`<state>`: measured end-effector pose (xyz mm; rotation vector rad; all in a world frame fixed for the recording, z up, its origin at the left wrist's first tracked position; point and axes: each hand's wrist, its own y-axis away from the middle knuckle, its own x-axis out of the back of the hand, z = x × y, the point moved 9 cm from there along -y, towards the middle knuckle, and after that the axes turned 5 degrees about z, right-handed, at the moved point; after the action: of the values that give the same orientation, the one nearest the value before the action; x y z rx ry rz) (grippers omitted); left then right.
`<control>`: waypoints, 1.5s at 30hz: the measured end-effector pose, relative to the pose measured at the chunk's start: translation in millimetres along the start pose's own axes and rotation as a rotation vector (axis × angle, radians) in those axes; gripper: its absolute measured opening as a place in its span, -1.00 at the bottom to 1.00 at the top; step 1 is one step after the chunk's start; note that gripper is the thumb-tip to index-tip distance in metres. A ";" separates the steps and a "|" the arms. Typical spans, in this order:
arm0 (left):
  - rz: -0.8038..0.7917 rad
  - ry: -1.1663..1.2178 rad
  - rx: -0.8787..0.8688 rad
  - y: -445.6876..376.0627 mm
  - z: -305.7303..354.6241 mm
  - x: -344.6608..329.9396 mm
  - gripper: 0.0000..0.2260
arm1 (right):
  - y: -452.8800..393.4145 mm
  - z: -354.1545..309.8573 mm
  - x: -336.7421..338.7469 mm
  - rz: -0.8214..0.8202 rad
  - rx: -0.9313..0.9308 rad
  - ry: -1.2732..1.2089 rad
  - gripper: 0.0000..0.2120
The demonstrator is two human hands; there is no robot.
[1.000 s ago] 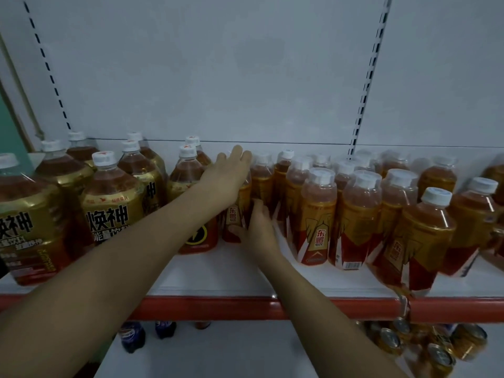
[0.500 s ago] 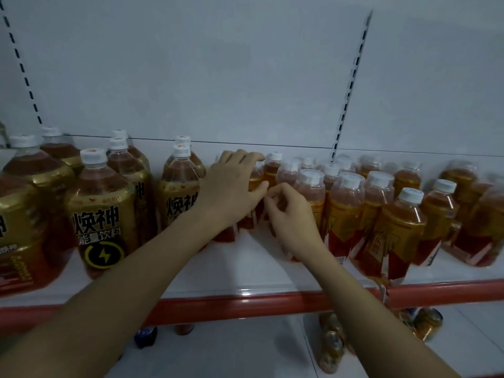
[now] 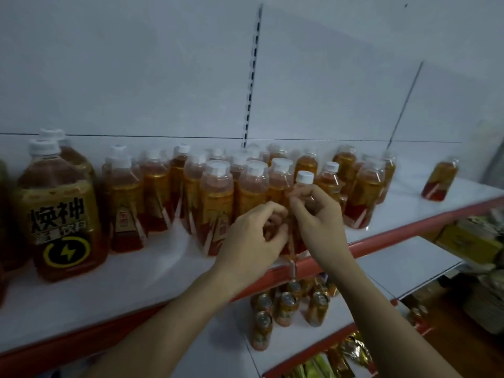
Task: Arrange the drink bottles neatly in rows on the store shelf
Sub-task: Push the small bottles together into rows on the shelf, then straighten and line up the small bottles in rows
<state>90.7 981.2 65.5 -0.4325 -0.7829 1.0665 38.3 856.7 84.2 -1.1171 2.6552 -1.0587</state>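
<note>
Both hands curl their fingers around one small bottle at the front edge of the shelf: the right hand near its neck, the left hand lower on its body. It stands almost upright, cap up. Behind it the bottles stand crowded, not yet in straight rows; one stray bottle stands alone far right. Much sorting seems left.

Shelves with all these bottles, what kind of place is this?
Probably a small shop. Many same-brand bottles crowd a red-edged shelf, cans stand below, and slotted uprights run up the back wall.
</note>
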 end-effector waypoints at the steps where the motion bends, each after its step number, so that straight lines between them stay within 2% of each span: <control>1: -0.023 0.014 0.018 1.1 1.7 -15.6 -0.87 | -3.8 11.9 13.6 0.016 -0.018 -0.001 -0.89; 5: -0.040 0.020 0.083 1.0 6.4 -77.0 -0.86 | -16.6 69.1 66.8 0.049 -0.113 -0.030 -0.88; 9: 0.069 0.018 0.192 -8.7 3.9 -135.7 -0.82 | -17.5 130.6 100.6 -0.103 -0.222 0.019 -0.87; 11: 0.239 -0.047 0.190 -5.9 8.7 -141.4 -0.76 | -18.1 148.5 108.8 -0.164 -0.228 0.009 -0.87; 14: 0.623 -0.268 0.038 16.0 29.0 -116.6 -0.72 | -22.2 153.4 104.5 -0.252 -0.186 -0.047 -0.90; 15: 0.709 -0.301 0.044 23.7 27.2 -108.1 -0.67 | -21.4 152.2 96.4 -0.306 -0.201 -0.089 -0.96; 16: 0.750 -0.304 0.083 27.3 21.7 -101.4 -0.60 | -19.6 150.1 85.1 -0.375 -0.216 -0.114 -0.91; 18: 0.714 -0.275 0.201 23.0 1.2 -93.4 -0.39 | -15.5 142.1 59.0 -0.503 -0.199 -0.123 -0.67; 21: 0.549 -0.211 0.323 8.0 -17.7 -92.5 -0.21 | -7.5 127.7 25.3 -0.617 -0.130 -0.192 -0.48; 24: 0.450 -0.186 0.374 2.6 -24.5 -91.6 -0.20 | 2.7 127.3 5.1 -0.670 -0.131 -0.268 -0.37; 27: 0.439 -0.142 0.409 1.1 -26.1 -81.9 -0.22 | 5.2 130.1 4.8 -0.609 -0.192 -0.321 -0.32; 32: 0.358 -0.054 0.353 -7.4 1.0 -78.0 -0.28 | -1.2 113.4 23.6 -0.477 -0.150 -0.410 -0.33; 34: 0.298 -0.048 0.333 -14.4 12.9 -71.4 -0.29 | -0.4 104.1 24.9 -0.538 -0.156 -0.466 -0.36; 37: 0.187 -0.054 0.347 -20.3 22.9 -55.8 -0.29 | 4.6 91.3 21.1 -0.722 -0.124 -0.494 -0.51; 39: 0.186 -0.109 0.362 -18.1 28.3 -41.7 -0.32 | 12.4 87.3 14.2 -0.829 -0.126 -0.455 -0.53; 41: 0.252 -0.164 0.373 -9.9 32.0 -27.9 -0.30 | 19.7 82.9 4.4 -0.867 -0.149 -0.442 -0.45; 45: 0.393 -0.246 0.345 6.3 31.9 -3.2 -0.31 | 25.7 68.6 -16.5 -0.751 -0.147 -0.404 -0.27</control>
<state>62.2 979.5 81.3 -0.1617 -0.7249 1.6149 56.5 841.2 13.0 -2.1756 2.0401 -0.5890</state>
